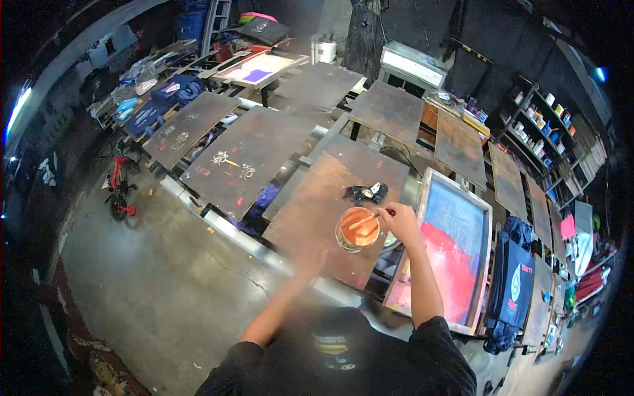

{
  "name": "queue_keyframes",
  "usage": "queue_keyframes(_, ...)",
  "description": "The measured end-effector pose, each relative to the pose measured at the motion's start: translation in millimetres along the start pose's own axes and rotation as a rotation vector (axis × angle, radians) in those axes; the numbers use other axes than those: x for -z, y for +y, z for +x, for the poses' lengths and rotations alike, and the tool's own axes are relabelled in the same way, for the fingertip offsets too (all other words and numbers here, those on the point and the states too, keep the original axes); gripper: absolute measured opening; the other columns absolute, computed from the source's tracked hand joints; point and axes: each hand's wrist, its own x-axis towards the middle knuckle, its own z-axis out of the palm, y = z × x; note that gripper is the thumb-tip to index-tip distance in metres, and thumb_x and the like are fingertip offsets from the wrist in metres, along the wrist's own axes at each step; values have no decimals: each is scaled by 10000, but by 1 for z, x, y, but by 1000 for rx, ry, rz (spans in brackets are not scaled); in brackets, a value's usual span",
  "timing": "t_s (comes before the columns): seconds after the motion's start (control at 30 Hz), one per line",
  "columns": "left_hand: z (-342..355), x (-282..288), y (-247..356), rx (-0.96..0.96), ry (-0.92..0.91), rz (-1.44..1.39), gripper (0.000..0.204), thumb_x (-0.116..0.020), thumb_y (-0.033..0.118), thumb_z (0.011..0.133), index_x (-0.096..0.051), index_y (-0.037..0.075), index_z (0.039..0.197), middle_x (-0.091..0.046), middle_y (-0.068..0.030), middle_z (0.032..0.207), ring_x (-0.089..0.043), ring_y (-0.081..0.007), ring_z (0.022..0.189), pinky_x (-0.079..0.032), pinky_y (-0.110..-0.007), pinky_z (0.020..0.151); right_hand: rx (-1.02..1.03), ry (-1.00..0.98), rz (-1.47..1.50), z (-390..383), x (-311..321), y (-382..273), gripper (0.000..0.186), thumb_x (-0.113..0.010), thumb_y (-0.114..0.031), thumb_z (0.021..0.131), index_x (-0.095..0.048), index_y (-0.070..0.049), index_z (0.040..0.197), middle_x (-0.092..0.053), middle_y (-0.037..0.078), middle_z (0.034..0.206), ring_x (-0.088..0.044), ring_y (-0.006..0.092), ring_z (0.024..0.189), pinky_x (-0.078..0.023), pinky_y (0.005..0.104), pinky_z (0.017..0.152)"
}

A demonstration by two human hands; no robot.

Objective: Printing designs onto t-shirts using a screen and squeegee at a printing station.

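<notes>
My right hand (400,222) grips the upper end of a stirring stick (365,221). The stick's lower end dips into an open round tub of orange ink (356,243). That tub stands on a brown board (310,218) in front of me. Left of the tub is my left hand (310,263), a hazy smear whose fingers cannot be made out. Just behind the tub, a crumpled black plastic bag (366,193) lies on the same board.
A framed printing screen (456,251) with red and blue on it leans at the right. Dark blue printed fabric (512,284) lies beyond it. Flat boards (251,155) stand in rows around me. A shelf with bottles (541,129) is at far right, a small red bicycle (121,181) at left.
</notes>
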Motion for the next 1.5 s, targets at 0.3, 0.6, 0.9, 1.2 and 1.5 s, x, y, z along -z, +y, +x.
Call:
queue_keyframes(0.3, -3, 1, 1, -9, 36, -19, 161, -628, 164, 854, -712, 30, 888, -662, -175, 935, -567, -383, 957, -457, -463, 877, -320, 61, 451, -30, 12, 74, 374, -646, -317, 943, -676, 34, 817, -647, 100, 675, -608, 171, 621, -468, 314, 594)
queue_keyframes(0.6, 8, 11, 10, 6, -132, 48, 181, -649, 180, 857, -703, 15, 908, -656, -177, 924, -569, -377, 945, -459, -460, 863, -726, 211, 1336, -77, -3, 103, 279, -528, -324, 1021, -591, -99, 869, -576, 31, 737, -556, 165, 677, -489, 337, 659)
queue_keyframes(0.9, 0, -5, -1, 10, -39, 6, 180, -655, 170, 854, -687, -6, 875, -648, -196, 886, -568, -391, 904, -456, -467, 837, -734, 35, 2027, -103, 9, 79, 441, -512, -427, 1020, -490, -154, 674, -419, -6, 620, -428, 187, 645, -396, 380, 684)
queue_keyframes(1.2, 0, 1, 30, 20, 15, 137, 153, -647, 174, 877, -674, 23, 880, -638, -184, 878, -570, -380, 879, -454, -479, 807, -737, 170, 1918, -174, 83, 116, 436, -486, -420, 1023, -469, -148, 683, -404, -19, 602, -389, 166, 614, -362, 347, 680)
queue_keyframes(1.5, -69, -92, 170, -76, -69, -210, 217, -667, 203, 892, -667, 33, 1027, -654, -154, 1012, -579, -354, 1028, -458, -452, 913, -827, 347, 1109, -309, 128, 199, 382, -496, -304, 1040, -580, -57, 761, -594, 50, 703, -564, 171, 675, -463, 331, 696)
